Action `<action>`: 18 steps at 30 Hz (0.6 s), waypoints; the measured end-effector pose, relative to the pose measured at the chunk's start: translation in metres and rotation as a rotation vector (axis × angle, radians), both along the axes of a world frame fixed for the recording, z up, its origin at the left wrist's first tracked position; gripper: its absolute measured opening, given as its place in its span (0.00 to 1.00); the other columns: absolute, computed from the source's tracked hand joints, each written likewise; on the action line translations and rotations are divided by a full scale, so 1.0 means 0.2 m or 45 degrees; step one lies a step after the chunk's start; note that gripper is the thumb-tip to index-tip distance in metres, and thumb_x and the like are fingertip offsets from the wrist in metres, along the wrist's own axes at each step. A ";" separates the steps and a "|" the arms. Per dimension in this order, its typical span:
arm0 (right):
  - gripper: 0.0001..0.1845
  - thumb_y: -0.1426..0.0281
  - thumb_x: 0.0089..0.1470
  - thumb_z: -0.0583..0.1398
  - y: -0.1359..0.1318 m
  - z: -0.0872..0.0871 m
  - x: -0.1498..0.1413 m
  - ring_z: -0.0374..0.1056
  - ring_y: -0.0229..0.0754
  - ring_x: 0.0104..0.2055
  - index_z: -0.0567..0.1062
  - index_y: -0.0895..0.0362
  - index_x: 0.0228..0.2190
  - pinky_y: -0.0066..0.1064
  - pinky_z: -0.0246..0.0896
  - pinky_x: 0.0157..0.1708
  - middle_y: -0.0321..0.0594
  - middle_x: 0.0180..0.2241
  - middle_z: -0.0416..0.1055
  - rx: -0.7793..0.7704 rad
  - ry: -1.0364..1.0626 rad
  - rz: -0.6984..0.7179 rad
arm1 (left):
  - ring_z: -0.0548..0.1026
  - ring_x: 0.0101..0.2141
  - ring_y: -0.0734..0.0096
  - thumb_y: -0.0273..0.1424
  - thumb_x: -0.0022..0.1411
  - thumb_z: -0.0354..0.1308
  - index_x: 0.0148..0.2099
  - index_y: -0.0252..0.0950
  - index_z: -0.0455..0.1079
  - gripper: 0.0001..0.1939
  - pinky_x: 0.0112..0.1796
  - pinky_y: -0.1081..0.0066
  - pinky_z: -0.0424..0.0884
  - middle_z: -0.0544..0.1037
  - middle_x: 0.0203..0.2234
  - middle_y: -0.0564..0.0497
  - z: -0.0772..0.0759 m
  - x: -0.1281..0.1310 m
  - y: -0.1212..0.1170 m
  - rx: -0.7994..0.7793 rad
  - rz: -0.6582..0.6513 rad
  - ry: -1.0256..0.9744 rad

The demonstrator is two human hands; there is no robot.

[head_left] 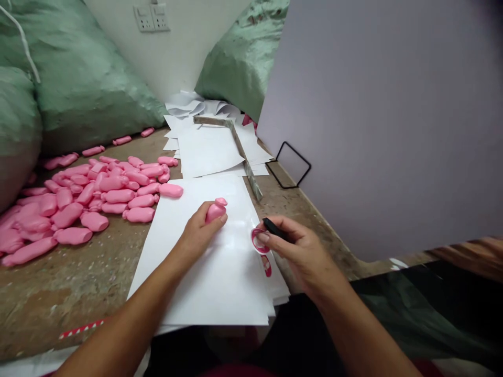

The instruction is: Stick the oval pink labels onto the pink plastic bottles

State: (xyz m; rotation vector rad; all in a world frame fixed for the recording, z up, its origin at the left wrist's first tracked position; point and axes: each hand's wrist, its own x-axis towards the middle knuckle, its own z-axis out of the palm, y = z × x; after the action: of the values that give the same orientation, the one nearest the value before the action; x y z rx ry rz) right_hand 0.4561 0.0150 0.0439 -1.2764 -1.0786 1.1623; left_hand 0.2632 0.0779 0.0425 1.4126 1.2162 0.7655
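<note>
Bare forearms point(137, 303) reach over the desk point(110, 267), with a tall grey panel point(373, 120) at its right. Green sacks point(90, 78) bulge behind. White sheets point(196, 283) lie stacked in the middle — a heap of pink pieces point(112, 196) to their left. Above the sheets, the left hand point(199, 228) has its fingers wrapped around one pink bulb point(216, 210); the right hand's point(304, 251) fingers grip a black tool point(275, 229) and pinch a round sticker point(259, 241) — near a small red label point(266, 265).
</note>
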 end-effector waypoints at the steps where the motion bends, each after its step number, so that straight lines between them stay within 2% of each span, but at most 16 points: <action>1: 0.11 0.62 0.46 0.69 -0.02 -0.01 -0.02 0.67 0.37 0.29 0.78 0.55 0.28 0.29 0.64 0.31 0.35 0.26 0.74 0.000 -0.005 -0.004 | 0.74 0.44 0.64 0.42 0.60 0.60 0.50 0.39 0.68 0.18 0.46 0.65 0.69 0.76 0.42 0.49 0.02 0.00 -0.06 -0.055 0.011 -0.094; 5: 0.13 0.61 0.49 0.68 -0.12 0.00 -0.12 0.70 0.39 0.31 0.77 0.53 0.36 0.28 0.65 0.30 0.34 0.29 0.75 0.005 0.003 0.021 | 0.76 0.40 0.68 0.40 0.59 0.65 0.53 0.40 0.67 0.21 0.40 0.70 0.73 0.76 0.41 0.49 0.06 0.00 -0.31 -0.472 0.149 -0.634; 8: 0.19 0.62 0.49 0.67 -0.19 0.02 -0.19 0.71 0.39 0.30 0.73 0.50 0.43 0.28 0.66 0.29 0.32 0.28 0.75 -0.047 0.041 0.043 | 0.76 0.38 0.68 0.41 0.61 0.63 0.53 0.39 0.68 0.20 0.37 0.70 0.75 0.76 0.42 0.47 0.04 0.00 -0.44 -0.640 0.237 -0.862; 12: 0.17 0.62 0.50 0.65 -0.23 0.03 -0.25 0.72 0.39 0.28 0.71 0.50 0.42 0.29 0.67 0.28 0.32 0.28 0.75 -0.093 0.010 0.105 | 0.78 0.41 0.62 0.48 0.64 0.57 0.52 0.39 0.67 0.22 0.38 0.64 0.77 0.77 0.43 0.44 0.03 -0.01 -0.49 -0.731 0.270 -1.001; 18: 0.16 0.63 0.51 0.64 -0.23 0.04 -0.28 0.70 0.38 0.25 0.69 0.51 0.42 0.28 0.67 0.25 0.30 0.24 0.74 -0.070 -0.033 0.090 | 0.77 0.45 0.60 0.52 0.64 0.54 0.53 0.40 0.67 0.25 0.43 0.62 0.76 0.76 0.47 0.45 0.04 0.00 -0.51 -0.659 0.287 -1.017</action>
State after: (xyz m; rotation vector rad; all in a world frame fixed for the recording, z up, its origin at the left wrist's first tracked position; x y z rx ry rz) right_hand 0.4009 -0.0301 0.0516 -1.3079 -1.1252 1.2393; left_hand 0.2622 -0.0240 0.0511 0.4584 0.8423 0.9549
